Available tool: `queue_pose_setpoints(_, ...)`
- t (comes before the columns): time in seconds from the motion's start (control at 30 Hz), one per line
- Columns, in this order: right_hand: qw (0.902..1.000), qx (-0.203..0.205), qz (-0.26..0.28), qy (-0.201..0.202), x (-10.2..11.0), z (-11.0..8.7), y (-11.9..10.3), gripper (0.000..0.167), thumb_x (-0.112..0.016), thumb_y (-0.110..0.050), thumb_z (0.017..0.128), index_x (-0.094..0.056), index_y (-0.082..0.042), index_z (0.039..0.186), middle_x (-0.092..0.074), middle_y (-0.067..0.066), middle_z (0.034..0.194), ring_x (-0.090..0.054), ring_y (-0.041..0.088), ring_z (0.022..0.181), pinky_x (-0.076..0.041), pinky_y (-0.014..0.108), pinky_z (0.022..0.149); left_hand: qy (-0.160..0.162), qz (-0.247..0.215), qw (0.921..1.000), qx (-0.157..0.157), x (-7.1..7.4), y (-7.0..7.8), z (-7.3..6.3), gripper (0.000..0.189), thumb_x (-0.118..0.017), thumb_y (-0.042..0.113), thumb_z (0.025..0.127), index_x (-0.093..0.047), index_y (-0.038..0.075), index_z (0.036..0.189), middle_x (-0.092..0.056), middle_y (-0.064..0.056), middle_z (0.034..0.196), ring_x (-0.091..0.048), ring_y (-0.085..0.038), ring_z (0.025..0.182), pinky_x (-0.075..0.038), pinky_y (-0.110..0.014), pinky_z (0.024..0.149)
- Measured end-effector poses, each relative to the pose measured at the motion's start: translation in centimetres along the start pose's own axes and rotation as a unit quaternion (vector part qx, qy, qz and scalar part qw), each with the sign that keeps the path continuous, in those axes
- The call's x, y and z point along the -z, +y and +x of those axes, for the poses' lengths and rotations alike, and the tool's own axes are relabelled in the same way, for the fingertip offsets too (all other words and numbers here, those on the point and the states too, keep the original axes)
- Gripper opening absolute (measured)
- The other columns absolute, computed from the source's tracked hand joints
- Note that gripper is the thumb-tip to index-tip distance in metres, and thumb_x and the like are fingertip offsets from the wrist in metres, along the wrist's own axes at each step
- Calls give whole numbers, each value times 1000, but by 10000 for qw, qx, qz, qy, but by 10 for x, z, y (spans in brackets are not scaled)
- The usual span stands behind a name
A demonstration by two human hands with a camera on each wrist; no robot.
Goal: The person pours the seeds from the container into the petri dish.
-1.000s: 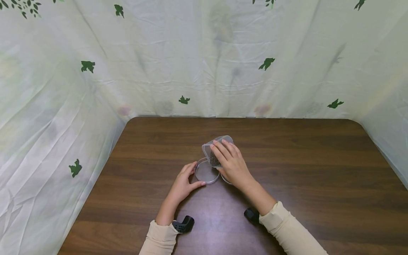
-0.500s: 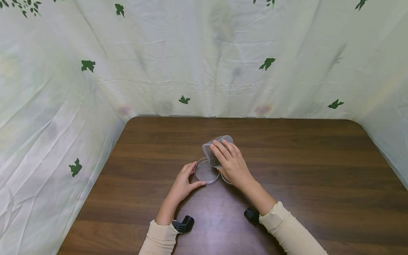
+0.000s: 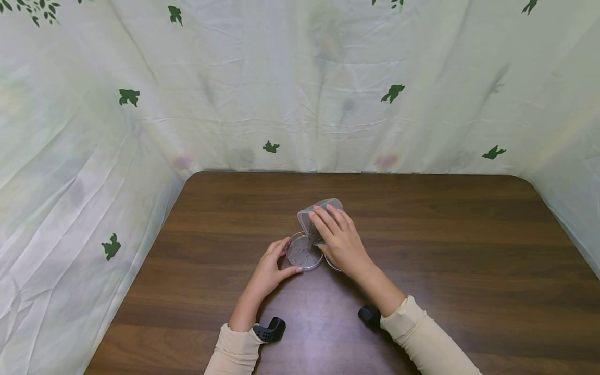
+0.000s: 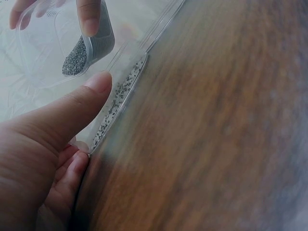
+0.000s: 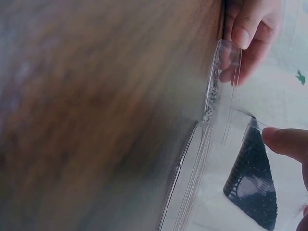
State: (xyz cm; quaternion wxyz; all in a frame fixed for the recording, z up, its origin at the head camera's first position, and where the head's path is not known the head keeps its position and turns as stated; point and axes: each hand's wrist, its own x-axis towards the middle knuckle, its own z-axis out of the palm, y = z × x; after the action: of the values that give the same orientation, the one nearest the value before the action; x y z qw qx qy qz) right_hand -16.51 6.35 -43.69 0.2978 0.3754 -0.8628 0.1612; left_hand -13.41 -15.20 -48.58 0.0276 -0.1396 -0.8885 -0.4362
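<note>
My left hand (image 3: 268, 272) holds a clear petri dish (image 3: 302, 256) on the table, thumb at the near rim and fingers at the far left side. A thin scatter of dark grey granules covers the dish floor. Over the dish's right edge, my right hand (image 3: 344, 245) grips a clear plastic tub (image 3: 305, 221), tilted to the left. Dark granules (image 4: 75, 60) are heaped at the tub's lower side in the left wrist view. A second clear round dish or lid (image 5: 185, 185) lies right beside the first, mostly hidden under my right hand in the head view.
The brown wooden table (image 3: 445, 234) spreads out around both hands. A pale curtain (image 3: 300, 94) with green bird shapes hangs behind it and along the sides. Black wrist devices are strapped near both cuffs.
Granules have come out of the tilted tub into the petri dish, whose floor has gone from nearly bare to speckled. Both hands have stayed in almost the same place.
</note>
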Motion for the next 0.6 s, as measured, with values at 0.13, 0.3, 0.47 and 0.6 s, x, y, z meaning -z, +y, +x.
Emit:
queue_pose_setpoints(0.13, 10000, 4, 4, 43, 0, 0, 0, 88, -82, -15, 61, -35, -4, 134, -33, 12, 138, -27, 32, 126, -21, 44, 104, 11, 16, 10000, -6, 0, 0, 1, 77, -79, 22, 68, -42, -1, 131, -47, -15, 122, -52, -28, 105, -42, -36, 90)
queue_pose_setpoints(0.3, 10000, 13, 11, 56, -1, 0, 1, 88, -82, -15, 60, -35, -4, 134, -33, 12, 138, -27, 32, 126, -22, 45, 103, -4, -6, 10000, 3, 0, 1, 1, 77, -79, 22, 68, -42, -1, 131, -47, -15, 123, -52, -28, 105, -42, -36, 90)
queue_pose_setpoints(0.47, 10000, -36, -30, -5, -1, 0, 1, 88, -81, -15, 62, -34, -5, 135, -33, 12, 139, -26, 32, 127, -20, 44, 104, 0, -5, 10000, -1, 0, 1, 1, 77, -79, 22, 68, -42, -1, 131, -47, -15, 123, -52, -28, 105, -42, -36, 90)
queue_pose_setpoints(0.6, 9998, -117, -75, -130, -1, -1, 1, 87, -80, -16, 64, -32, -6, 136, -31, 11, 140, -24, 30, 129, -17, 42, 106, -3, 7, 10000, 1, 0, 1, 1, 77, -79, 22, 68, -42, -1, 131, -47, -15, 123, -52, -28, 105, -42, -36, 90)
